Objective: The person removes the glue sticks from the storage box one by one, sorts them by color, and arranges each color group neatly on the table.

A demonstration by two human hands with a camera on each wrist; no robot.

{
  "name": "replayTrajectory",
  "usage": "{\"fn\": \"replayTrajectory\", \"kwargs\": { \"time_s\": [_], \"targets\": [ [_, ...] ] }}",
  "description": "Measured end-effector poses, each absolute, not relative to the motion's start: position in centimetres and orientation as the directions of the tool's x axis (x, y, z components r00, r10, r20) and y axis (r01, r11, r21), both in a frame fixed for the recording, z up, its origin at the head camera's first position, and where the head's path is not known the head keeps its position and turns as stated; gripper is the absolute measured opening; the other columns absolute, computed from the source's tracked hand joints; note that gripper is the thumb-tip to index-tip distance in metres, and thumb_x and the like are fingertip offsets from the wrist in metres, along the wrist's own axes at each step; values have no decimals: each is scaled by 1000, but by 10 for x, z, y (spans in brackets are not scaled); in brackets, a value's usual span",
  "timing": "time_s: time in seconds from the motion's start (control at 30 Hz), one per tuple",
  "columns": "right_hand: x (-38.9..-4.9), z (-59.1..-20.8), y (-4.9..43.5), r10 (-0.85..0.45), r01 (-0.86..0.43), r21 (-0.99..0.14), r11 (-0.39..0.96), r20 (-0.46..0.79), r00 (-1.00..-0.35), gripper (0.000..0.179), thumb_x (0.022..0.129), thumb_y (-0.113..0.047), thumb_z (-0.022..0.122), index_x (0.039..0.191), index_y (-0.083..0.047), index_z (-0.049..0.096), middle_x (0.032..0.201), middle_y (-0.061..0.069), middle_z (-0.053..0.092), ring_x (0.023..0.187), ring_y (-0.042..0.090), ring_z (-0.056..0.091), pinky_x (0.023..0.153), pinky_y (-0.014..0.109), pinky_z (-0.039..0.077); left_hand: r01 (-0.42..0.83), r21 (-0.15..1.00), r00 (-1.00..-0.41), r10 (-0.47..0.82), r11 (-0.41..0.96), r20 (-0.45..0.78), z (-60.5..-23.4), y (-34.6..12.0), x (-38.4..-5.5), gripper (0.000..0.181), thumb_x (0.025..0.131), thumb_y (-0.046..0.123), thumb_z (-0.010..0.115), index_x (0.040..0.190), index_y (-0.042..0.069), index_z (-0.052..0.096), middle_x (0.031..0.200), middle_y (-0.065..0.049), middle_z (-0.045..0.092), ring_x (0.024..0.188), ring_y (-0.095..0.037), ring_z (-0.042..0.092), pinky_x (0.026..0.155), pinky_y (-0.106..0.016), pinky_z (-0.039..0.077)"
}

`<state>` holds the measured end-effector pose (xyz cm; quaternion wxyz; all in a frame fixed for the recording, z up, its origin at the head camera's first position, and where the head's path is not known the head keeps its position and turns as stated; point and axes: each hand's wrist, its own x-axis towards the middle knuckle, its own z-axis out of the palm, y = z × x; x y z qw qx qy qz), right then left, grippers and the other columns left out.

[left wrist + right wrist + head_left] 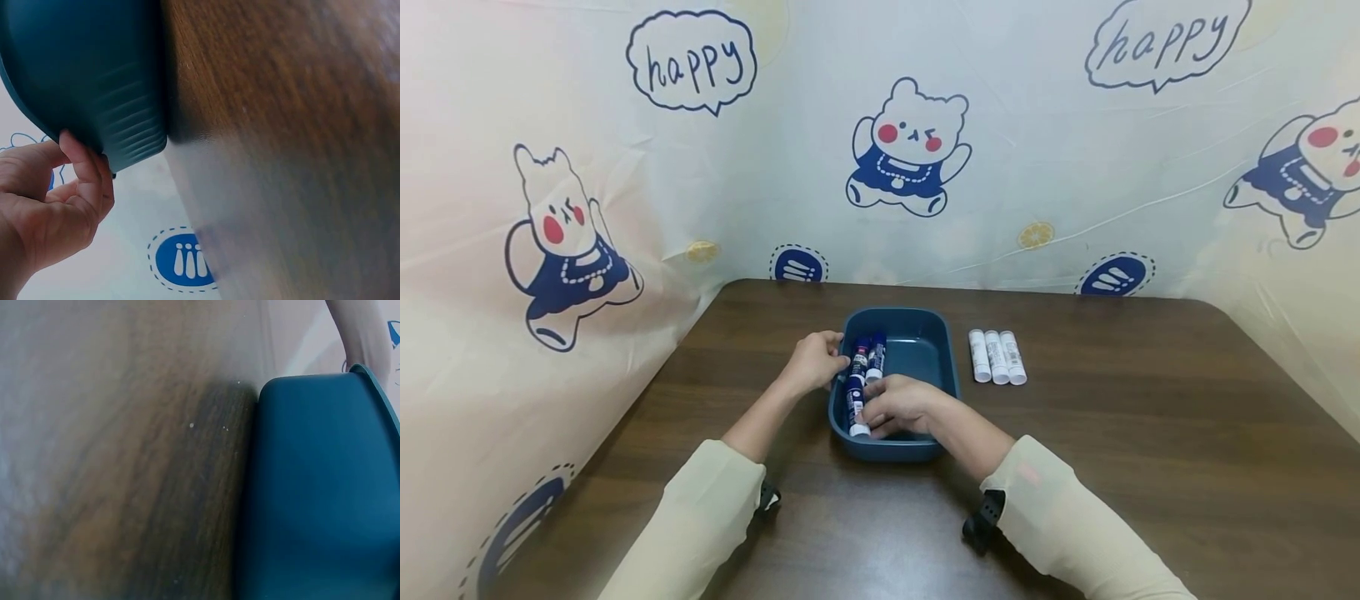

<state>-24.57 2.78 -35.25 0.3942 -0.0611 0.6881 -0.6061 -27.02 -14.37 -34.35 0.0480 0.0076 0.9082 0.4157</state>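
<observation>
A dark teal-blue plastic bin [891, 450] stands on the table, also seen close up in both wrist views. My left hand [812, 362] grips its left rim; in the left wrist view the fingers [84, 165] curl at the bin's edge. Inside along the left wall lie dark blue tubes with white ends that look like glue sticks. Two are at the back, one [860, 362] beside another [877, 354]. My right hand [906, 406] reaches into the bin over the front wall and pinches the front glue stick [854, 400]. The right wrist view hides these fingers behind the bin.
To the right of the bin, three white tubes [997, 357] lie side by side on the brown wooden table [1120, 433]. A printed cloth [1000, 167] hangs around the table's back and sides.
</observation>
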Motion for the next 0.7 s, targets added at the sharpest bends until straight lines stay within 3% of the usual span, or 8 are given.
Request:
{"fn": "replayTrajectory", "kwargs": {
  "time_s": [0.2, 0.47, 0.7],
  "targets": [
    [-246, -352, 29, -587, 435, -883, 176, -449, -674, 65, 85, 1, 60, 140, 4, 27, 113, 22, 51, 89, 25, 59, 84, 39, 50, -31, 755, -995, 54, 655, -87, -343, -144, -269, 48, 91, 7, 58, 136, -1, 42, 85, -13, 52, 54, -18, 52, 52, -25, 51],
    [-247, -353, 29, -546, 477, -878, 43, -421, -725, 61, 86, 1, 59, 139, 1, 28, 114, 22, 54, 91, 25, 60, 88, 44, 47, -36, 765, -994, 53, 643, -91, -344, -144, -270, 48, 91, 7, 57, 136, -1, 42, 87, -14, 52, 57, -19, 55, 53, -26, 52],
    [-246, -350, 33, -565, 469, -883, 3, -388, -728, 63, 86, 2, 57, 141, 0, 27, 122, 23, 49, 94, 26, 58, 91, 45, 45, -38, 762, -995, 49, 646, -92, -344, -143, -270, 48, 91, 7, 57, 136, 0, 42, 88, -14, 52, 57, -19, 54, 53, -25, 52]
  ]
}}
